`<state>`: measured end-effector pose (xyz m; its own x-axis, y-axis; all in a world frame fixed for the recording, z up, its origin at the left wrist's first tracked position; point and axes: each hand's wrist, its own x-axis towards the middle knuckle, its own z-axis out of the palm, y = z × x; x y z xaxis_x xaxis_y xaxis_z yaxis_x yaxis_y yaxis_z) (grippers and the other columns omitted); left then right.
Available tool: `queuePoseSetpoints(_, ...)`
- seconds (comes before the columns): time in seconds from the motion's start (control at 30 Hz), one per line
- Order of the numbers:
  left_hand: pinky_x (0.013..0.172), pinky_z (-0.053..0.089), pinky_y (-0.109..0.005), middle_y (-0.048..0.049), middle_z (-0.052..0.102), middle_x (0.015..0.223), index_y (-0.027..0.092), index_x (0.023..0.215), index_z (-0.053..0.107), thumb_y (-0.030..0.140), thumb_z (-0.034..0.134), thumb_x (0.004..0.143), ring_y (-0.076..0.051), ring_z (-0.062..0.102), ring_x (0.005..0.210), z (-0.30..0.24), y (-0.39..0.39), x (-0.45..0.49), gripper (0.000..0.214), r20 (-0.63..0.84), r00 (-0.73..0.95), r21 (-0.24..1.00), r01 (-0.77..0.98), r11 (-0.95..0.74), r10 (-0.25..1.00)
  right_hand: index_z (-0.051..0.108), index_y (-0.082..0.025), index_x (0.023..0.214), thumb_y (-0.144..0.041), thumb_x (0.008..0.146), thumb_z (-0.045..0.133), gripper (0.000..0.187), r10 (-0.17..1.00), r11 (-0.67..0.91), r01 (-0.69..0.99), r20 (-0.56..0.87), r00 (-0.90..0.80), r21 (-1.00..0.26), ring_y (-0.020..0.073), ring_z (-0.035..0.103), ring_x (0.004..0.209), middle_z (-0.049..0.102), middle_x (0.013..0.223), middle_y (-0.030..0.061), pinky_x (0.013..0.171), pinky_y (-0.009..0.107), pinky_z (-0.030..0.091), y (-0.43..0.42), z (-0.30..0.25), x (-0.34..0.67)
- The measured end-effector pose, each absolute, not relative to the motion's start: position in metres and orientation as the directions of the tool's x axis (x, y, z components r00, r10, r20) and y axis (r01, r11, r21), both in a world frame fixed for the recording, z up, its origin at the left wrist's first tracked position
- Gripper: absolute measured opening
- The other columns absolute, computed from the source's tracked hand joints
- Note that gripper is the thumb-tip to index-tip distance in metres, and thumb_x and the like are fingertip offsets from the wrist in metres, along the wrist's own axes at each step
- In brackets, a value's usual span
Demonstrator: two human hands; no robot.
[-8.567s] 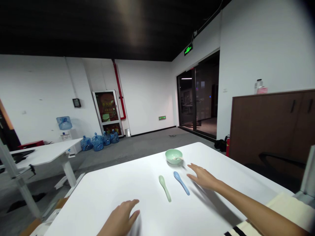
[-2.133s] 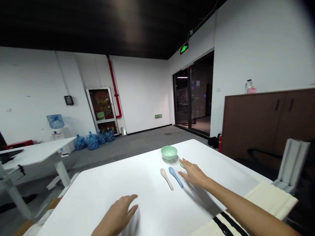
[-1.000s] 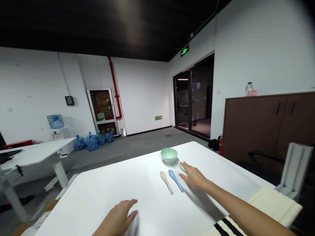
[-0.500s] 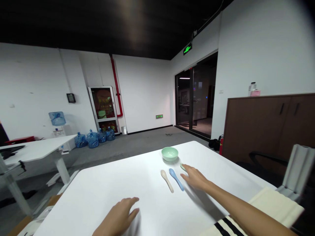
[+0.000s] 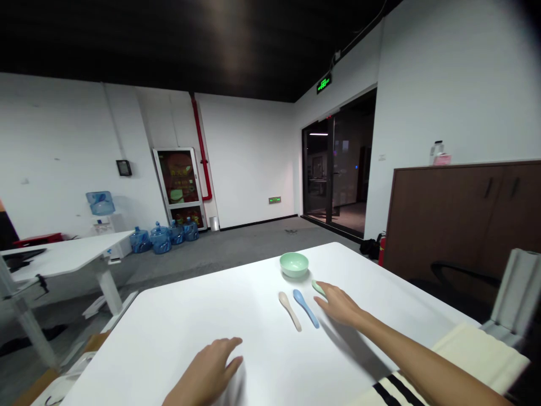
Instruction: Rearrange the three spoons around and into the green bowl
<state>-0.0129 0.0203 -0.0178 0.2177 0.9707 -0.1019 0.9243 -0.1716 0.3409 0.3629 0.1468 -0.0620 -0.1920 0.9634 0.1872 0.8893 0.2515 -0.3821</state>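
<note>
A mint-green bowl (image 5: 294, 264) stands near the far edge of the white table (image 5: 169, 321), and nothing shows in it from here. Below it lie a cream spoon (image 5: 289, 310) and a blue spoon (image 5: 306, 308), side by side and slightly angled. A green spoon (image 5: 318, 287) lies to their right, partly hidden by the fingertips of my right hand (image 5: 338, 308). That hand is open, fingers spread, just right of the blue spoon. My left hand (image 5: 208, 375) rests open at the near table edge, holding nothing.
A folded cream cloth with black stripes (image 5: 469, 366) lies at lower right beside a grey chair back (image 5: 511, 287). A brown cabinet (image 5: 448, 208) stands beyond. A white desk (image 5: 63, 254) stands left, with blue water jugs (image 5: 160, 239) on the carpet.
Since the oldest frame, the cream spoon has left the bowl for the table, and the green spoon now lies right of the blue one. In recent frames, only the view shifts slightly.
</note>
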Motion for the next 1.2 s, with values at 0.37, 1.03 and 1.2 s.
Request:
queuePoseSetpoints(0.37, 0.101, 0.04, -0.038, -0.0022, 0.059, 0.133, 0.033, 0.132, 0.053, 0.058, 0.039, 0.088, -0.025, 0.053, 0.121, -0.022, 0.023, -0.017, 0.053, -0.107, 0.216, 0.339, 0.925, -0.169, 0.97, 0.047, -0.019, 0.137, -0.046, 0.09, 0.041, 0.055, 0.97, 0.233, 0.884, 0.161, -0.182, -0.404, 0.027, 0.051, 0.121, 0.055, 0.134, 0.0118, 0.098, 0.035, 0.037, 0.147, -0.059, 0.362)
queuePoseSetpoints(1.03, 0.101, 0.04, -0.038, -0.0024, 0.06, 0.132, 0.032, 0.131, 0.054, 0.057, 0.039, 0.088, -0.025, 0.053, 0.121, -0.018, 0.022, -0.016, 0.052, -0.097, 0.22, 0.342, 0.923, -0.175, 0.971, 0.063, -0.016, 0.108, -0.046, 0.087, 0.043, 0.042, 0.986, 0.167, 0.929, 0.067, -0.154, -0.329, 0.0257, 0.063, 0.093, 0.068, 0.105, 0.0139, 0.071, 0.03, 0.043, 0.146, -0.068, 0.347)
queuePoseSetpoints(1.2, 0.101, 0.04, -0.038, -0.0025, 0.06, 0.133, 0.032, 0.131, 0.054, 0.057, 0.039, 0.088, -0.025, 0.053, 0.122, -0.018, 0.021, -0.017, 0.052, -0.095, 0.219, 0.339, 0.924, -0.176, 0.971, 0.067, -0.019, 0.095, -0.043, 0.082, 0.051, 0.032, 0.983, 0.17, 0.95, -0.025, -0.183, -0.263, 0.0257, 0.064, 0.089, 0.069, 0.099, 0.0119, 0.066, 0.03, 0.042, 0.151, -0.054, 0.325)
